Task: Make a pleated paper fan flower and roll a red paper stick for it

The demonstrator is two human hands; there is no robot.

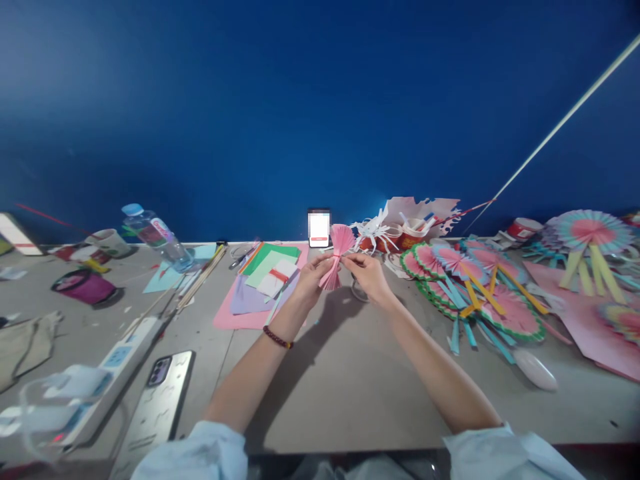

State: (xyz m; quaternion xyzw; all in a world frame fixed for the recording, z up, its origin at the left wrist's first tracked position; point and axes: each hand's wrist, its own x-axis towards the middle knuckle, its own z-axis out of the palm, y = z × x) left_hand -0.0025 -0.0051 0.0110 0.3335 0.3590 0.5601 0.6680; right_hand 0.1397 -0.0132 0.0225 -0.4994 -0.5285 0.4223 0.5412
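Observation:
A pink pleated paper fan (pixel 342 239), pinched at its middle and spread at both ends like a bow, is held up above the table. My left hand (pixel 314 275) grips it from the left, thumb and fingers closed near the waist. My right hand (pixel 370 275) pinches at the same waist from the right; something thin may be between its fingertips, too small to make out. A ring of tape (pixel 359 291) lies on the table partly behind my right hand. Left of my hands is a stack of coloured paper sheets (pixel 245 299) with a small white packet (pixel 276 277) on it.
A lit phone (pixel 319 228) leans against the blue wall. Finished paper rosettes (pixel 510 313) with ribbon tails crowd the right, near a white spoon-shaped piece (pixel 536 370). A water bottle (pixel 157 237), power strip (pixel 113 373) and another phone (pixel 159 400) lie left.

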